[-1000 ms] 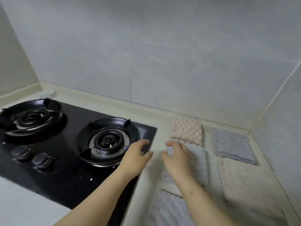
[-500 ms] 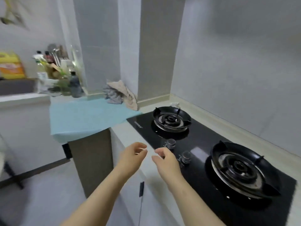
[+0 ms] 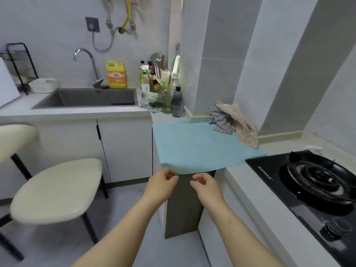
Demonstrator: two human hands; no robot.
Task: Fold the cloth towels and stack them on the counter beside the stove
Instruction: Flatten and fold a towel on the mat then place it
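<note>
Both hands, left and right, are held empty with fingers loosely curled, grip apart, near the blue mat; crumpled towels are heaped far right on the table.

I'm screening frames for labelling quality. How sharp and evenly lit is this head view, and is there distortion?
Head view: soft, even light; glare on the gas burner. Motion blur smears the stool; both hands and the crumpled towels are soft but readable. Wide-angle lens bends the wall edges at right.
</note>
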